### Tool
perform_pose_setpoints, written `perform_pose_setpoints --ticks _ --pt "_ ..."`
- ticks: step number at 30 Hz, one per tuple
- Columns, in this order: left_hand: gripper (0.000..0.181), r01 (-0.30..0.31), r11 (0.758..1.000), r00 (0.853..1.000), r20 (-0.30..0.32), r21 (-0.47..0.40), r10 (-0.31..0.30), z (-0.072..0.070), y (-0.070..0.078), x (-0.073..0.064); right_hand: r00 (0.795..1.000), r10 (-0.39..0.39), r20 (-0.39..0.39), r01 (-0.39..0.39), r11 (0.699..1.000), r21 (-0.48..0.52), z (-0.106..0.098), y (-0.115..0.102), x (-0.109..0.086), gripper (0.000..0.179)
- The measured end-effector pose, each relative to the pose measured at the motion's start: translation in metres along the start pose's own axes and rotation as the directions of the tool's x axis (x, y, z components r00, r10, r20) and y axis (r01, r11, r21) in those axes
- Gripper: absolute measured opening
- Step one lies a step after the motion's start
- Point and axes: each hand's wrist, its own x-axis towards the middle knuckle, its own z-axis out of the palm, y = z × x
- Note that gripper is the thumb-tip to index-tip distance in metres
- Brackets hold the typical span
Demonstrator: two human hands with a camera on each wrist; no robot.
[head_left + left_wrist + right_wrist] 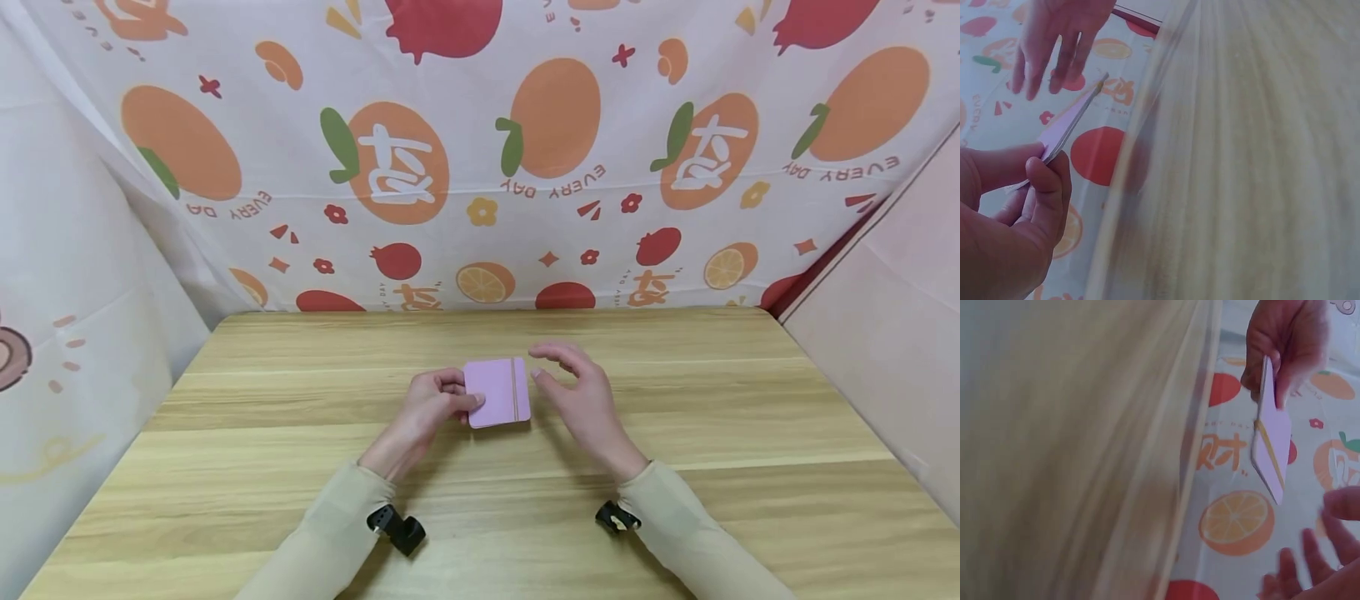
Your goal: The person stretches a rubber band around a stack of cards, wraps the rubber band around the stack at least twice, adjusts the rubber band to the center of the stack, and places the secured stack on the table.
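Observation:
My left hand (431, 407) pinches a thin pink square notebook (491, 390) by its left edge, the thumb on the cover and the other fingers behind. The notebook has rounded corners, and a tan elastic band (514, 389) runs across it near the right side. In the left wrist view the notebook (1067, 128) appears nearly edge-on and tilted. My right hand (581, 400) hovers just right of the notebook, apart from it, with thumb and fingers spread and loosely bent. Nothing is between the right hand's fingers (1316, 556) in the right wrist view.
Both hands are over a light wood-grain table (262, 467). A white curtain (480, 242) printed with fruit hangs along its back edge, with pale cloth (82, 250) at the left side. A black strap with a small device (397, 529) hangs at the left wrist.

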Motion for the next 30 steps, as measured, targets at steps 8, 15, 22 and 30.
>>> perform_pose_setpoints --ticks 8,15,22,30 --pt "0.019 -0.004 1.000 0.999 0.040 0.005 0.004 0.001 -0.003 0.000 0.998 -0.043 0.053 0.054 0.970 -0.236 -0.007 0.006 0.005 0.015" --pt "0.017 -0.022 1.000 0.984 0.177 0.015 0.019 0.000 -0.005 0.000 0.996 -0.021 0.083 0.044 0.961 -0.273 -0.010 0.007 0.006 0.013" --pt "0.013 -0.050 0.999 0.961 0.273 0.014 0.044 -0.003 -0.006 0.002 0.994 0.014 0.112 0.006 0.984 -0.176 -0.013 0.006 0.008 0.011" --pt "0.014 -0.067 0.997 0.946 0.318 0.025 0.056 -0.005 -0.006 0.003 0.985 0.043 0.167 -0.024 0.993 -0.117 -0.015 0.008 0.009 0.007"
